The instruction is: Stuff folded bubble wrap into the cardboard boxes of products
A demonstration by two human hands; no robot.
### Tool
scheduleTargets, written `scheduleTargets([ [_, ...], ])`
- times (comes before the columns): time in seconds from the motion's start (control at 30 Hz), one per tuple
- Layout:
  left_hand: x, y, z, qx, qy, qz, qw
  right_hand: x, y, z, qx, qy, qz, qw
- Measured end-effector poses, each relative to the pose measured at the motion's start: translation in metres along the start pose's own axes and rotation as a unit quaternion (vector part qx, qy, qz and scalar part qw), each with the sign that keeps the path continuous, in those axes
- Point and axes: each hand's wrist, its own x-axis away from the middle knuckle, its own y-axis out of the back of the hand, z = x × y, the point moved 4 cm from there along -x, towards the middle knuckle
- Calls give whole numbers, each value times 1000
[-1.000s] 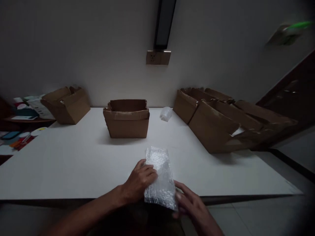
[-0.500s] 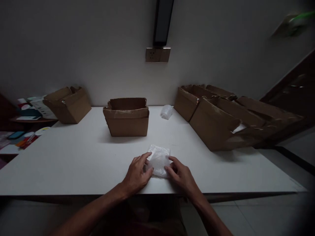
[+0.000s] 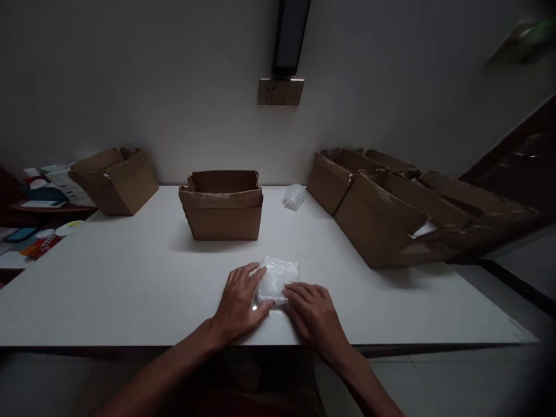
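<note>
A small, flat piece of clear bubble wrap [image 3: 280, 275] lies near the table's front edge, between my hands. My left hand [image 3: 237, 301] grips its left side, with the fingertips along the left edge and the thumb at the near edge. My right hand [image 3: 316, 313] is closed over the near right corner, its fingers together and pressing on the plastic; its thumb is hidden underneath. Whether anything is wrapped inside cannot be made out. Behind the hands stands an open cardboard box [image 3: 223, 215].
Another crumpled piece of bubble wrap [image 3: 294, 197] lies by the wall. Several open cardboard boxes [image 3: 373, 226] line the right side of the white table [image 3: 130, 289]. One more box [image 3: 117, 182] stands at the far left, near a side shelf with a phone [image 3: 43, 204].
The near part of the bubble wrap has been folded or pressed flatter, and its outline looks more compact. My right hand has moved from the right edge onto the near corner.
</note>
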Motion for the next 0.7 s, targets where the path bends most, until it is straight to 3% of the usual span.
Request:
scheduleTargets([
  [0.07,8,5,-9,5,-81,19,996,-2,-3,-3,-41,-15,-5,999],
  [0.13,13,8,-13,30,-106,50,993,-2,-4,-4,-105,-39,11,994],
  [0.27,6,8,-7,68,10,85,994,-1,-5,-12,-211,-139,59,966],
  [0.4,-8,-6,7,26,105,119,987,-13,-6,-27,-118,-148,-6,982],
  [0.53,-12,-13,17,7,108,88,990,-17,-20,-33,-76,-107,17,991],
  [0.7,1,-19,14,79,74,97,989,-12,-23,-33,-211,-117,42,969],
])
